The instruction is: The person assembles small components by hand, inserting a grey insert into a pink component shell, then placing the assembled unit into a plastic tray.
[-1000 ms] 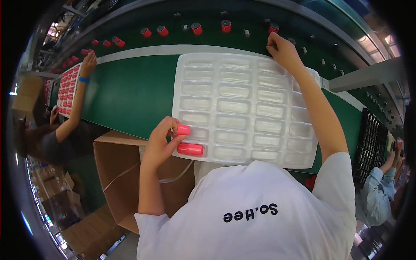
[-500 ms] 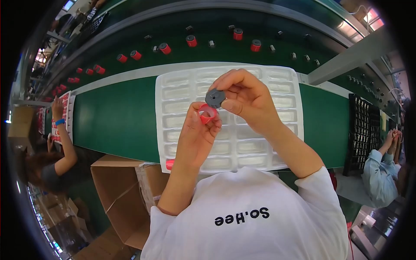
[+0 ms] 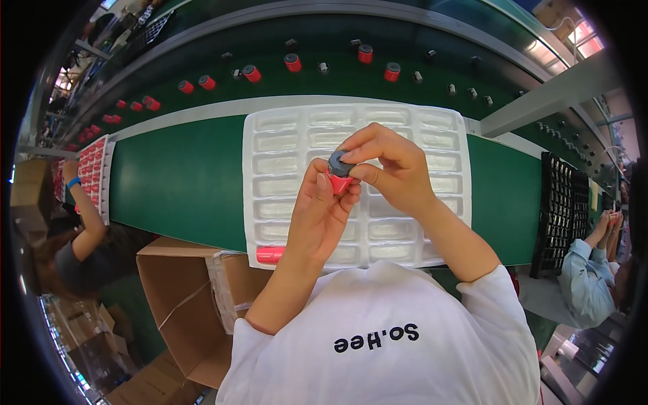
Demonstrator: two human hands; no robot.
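Left grip (image 3: 320,208) holds red sleeve (image 3: 339,185), right (image 3: 395,167) grey cap (image 3: 339,163) (green table (image 3: 179,172) flanks tray edges (image 3: 249,196)).

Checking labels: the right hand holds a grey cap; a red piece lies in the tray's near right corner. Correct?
Wrong corner: in the head view, the red piece lies in the tray, near left corner; the right hand holds a grey cap.

We are seeing an open cardboard box (image 3: 177,307) beside the green table (image 3: 179,182) and, at right, a person (image 3: 584,283) wearing light blue near a black tray (image 3: 555,214).
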